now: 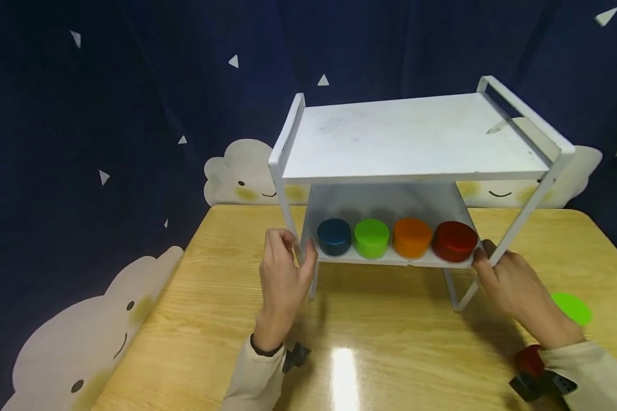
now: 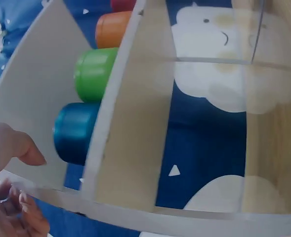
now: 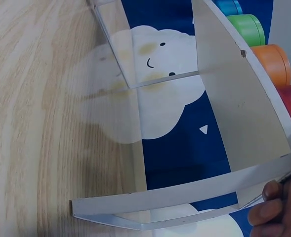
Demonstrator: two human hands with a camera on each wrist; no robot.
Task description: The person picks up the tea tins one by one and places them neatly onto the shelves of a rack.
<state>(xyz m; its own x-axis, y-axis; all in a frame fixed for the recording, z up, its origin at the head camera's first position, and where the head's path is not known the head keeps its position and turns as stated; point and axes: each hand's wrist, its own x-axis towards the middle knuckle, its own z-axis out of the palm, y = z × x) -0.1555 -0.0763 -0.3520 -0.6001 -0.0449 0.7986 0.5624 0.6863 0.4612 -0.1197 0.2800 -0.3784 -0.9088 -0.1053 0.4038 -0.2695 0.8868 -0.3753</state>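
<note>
A white two-tier shelf rack [image 1: 416, 137] stands between my hands, its upper board bare. Along the front of the lower board sit a blue cup [image 1: 334, 237], a green cup [image 1: 372, 238], an orange cup [image 1: 412, 237] and a red cup [image 1: 455, 241], side by side in a row. My left hand [image 1: 283, 274] holds the left front post, thumb and fingers curled on either side of it. At the other end my right hand [image 1: 514, 285] grips the right front post beside the red cup, its fingers partly hidden behind the post.
A wooden table [image 1: 211, 319] lies under the rack. On it, by my right forearm, are a bright green disc [image 1: 573, 309] and a partly covered red object [image 1: 529, 361]. A dark blue curtain [image 1: 185, 85] with white clouds and triangles hangs behind.
</note>
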